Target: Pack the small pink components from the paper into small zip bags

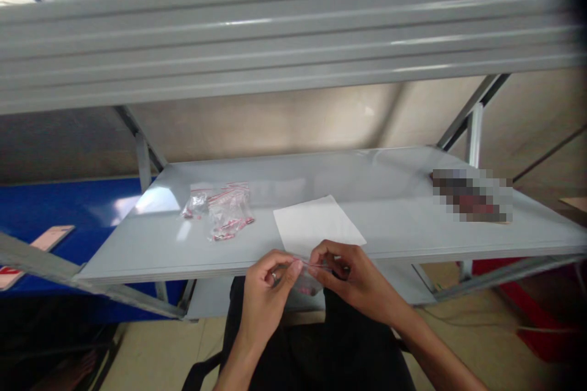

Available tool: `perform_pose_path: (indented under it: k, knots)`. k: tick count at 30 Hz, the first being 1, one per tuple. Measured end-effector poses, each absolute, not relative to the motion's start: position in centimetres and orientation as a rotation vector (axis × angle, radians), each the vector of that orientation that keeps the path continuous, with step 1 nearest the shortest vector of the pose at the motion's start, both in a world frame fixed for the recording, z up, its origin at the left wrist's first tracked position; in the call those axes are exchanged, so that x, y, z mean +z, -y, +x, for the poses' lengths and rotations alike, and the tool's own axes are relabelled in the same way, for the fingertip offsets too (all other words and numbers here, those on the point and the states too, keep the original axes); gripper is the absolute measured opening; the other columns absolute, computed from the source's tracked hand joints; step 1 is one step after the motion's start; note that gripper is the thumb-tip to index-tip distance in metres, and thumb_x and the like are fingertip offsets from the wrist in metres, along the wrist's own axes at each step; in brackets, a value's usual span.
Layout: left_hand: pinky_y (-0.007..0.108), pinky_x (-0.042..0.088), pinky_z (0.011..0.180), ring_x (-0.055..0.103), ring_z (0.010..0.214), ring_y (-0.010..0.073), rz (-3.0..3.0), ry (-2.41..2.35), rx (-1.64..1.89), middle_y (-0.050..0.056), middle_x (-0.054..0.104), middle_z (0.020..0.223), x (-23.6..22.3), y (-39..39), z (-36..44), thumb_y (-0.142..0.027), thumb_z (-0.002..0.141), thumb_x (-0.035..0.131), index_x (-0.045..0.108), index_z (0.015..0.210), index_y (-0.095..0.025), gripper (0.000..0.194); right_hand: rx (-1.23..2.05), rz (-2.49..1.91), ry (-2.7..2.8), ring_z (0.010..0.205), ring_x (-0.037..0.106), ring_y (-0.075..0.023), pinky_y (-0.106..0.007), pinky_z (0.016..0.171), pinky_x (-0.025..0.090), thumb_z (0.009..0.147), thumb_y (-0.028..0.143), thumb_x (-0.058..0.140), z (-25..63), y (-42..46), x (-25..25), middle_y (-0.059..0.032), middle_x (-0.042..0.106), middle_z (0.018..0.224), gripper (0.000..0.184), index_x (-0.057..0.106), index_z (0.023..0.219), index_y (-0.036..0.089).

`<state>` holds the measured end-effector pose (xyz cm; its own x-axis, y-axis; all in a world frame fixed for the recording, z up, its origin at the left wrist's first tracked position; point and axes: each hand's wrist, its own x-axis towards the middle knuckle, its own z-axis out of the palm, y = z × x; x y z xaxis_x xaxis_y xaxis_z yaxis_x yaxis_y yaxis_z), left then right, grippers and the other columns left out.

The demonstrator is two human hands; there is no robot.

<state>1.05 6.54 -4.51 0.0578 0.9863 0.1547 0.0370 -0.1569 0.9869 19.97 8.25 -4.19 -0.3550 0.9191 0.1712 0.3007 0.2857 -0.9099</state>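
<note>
Between my two hands hangs a small clear zip-lock bag (308, 283) with a red line along its top and small reddish items inside. My left hand (270, 287) pinches one end of the bag's top edge between thumb and forefinger. The other end is pinched by my right hand (348, 272); something thin and dark shows by its fingers, too small to name. Both hands are at the shelf's front edge, over my lap. Just beyond them lies a white sheet of paper (316, 220). Several more zip-lock bags (229, 214) with small red items lie in a pile to the left.
The grey shelf (385, 189) has metal side supports and a thick ribbed shelf (293, 36) above it. A blurred-out object (472, 195) lies at the right. Left of it all is a blue surface (105, 208) with a pinkish flat box (41, 250).
</note>
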Motion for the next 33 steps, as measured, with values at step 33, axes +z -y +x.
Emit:
perform_pose_path:
  k: [33]
  knots:
    - [0.025,0.054,0.070,0.066,0.077,0.0181,1.381,-1.072,1.302,0.005,0.070,0.080,-3.8,-5.6,1.4,-0.034,0.091,0.071,0.072,0.082,-0.016,0.020,1.100,-1.049,1.654,0.060,0.049,-0.0142,-0.025,0.055,0.039,0.095,0.051,0.063,19.4,-6.5,-4.4,-0.0017,0.060,0.069,0.034,0.070,0.085,0.019]
